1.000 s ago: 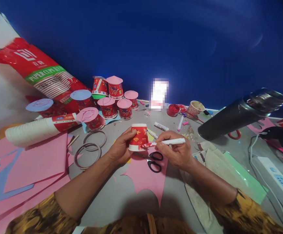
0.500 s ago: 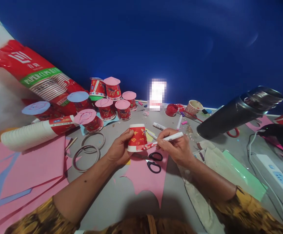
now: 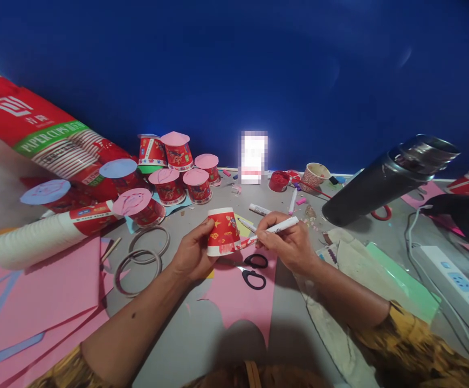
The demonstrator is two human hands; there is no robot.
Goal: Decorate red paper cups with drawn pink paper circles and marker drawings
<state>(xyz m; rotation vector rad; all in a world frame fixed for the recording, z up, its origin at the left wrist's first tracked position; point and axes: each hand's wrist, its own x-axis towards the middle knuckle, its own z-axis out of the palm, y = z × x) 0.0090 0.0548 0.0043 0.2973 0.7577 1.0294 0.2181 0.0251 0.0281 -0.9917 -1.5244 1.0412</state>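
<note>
My left hand (image 3: pixel 196 249) is closed around a red patterned paper cup (image 3: pixel 223 229), held upside down with its wide rim low. Pinched in my right hand (image 3: pixel 289 242) is a white marker (image 3: pixel 278 226), its red tip against the cup's white lower band. Red strokes cover part of that band. Below the cup, black-handled scissors (image 3: pixel 254 278) lie on a cut sheet of pink paper (image 3: pixel 240 307). Another white marker (image 3: pixel 259 209) rests on the table just behind my right hand.
Several upturned cups with paper discs (image 3: pixel 197 178) stand at back left, beside a bag of paper cups (image 3: pixel 56 134) and a cup stack (image 3: pixel 28 237). Two grey rings (image 3: pixel 117 277) lie near my left forearm. On the right are a dark flask (image 3: pixel 380 183) and a power strip (image 3: pixel 463 288).
The view has shifted slightly, so most things sit a little further left. Both hands keep their hold, with the marker still at the cup's lower band.
</note>
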